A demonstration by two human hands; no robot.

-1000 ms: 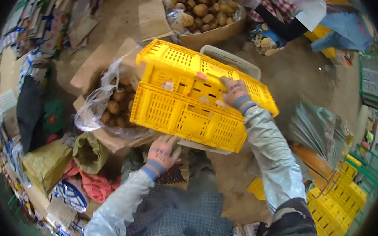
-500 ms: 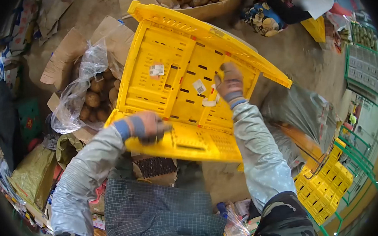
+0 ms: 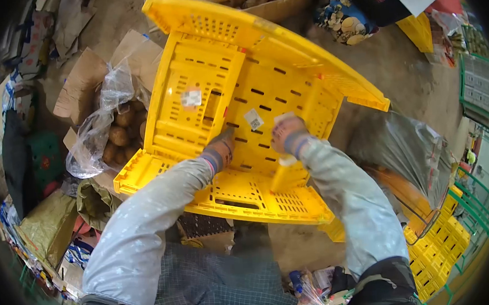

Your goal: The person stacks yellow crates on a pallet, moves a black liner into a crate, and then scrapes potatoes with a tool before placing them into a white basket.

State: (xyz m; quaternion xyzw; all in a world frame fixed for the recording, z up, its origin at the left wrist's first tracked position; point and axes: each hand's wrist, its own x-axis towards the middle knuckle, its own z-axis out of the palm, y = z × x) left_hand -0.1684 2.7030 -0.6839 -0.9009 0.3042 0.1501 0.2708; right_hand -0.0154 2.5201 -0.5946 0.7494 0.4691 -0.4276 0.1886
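Yellow crate [image 3: 274, 54], apparently mid-unfolding, open beside a cardboard box [image 3: 84, 84] — left hand [image 3: 220, 151] at a folded end panel [image 3: 194, 79], right hand [image 3: 287, 133] over the base [image 3: 260, 97], apart, grips unclear — lifting that panel seems called for.

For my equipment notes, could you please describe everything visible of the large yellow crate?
The yellow crate looks plastic, slotted and perforated, with pale stickers inside. Its far wall and near wall are unfolded; the left end panel appears folded flat. It is beside a potato carton. The left grip and right grip reach inside; exact contact is unclear.
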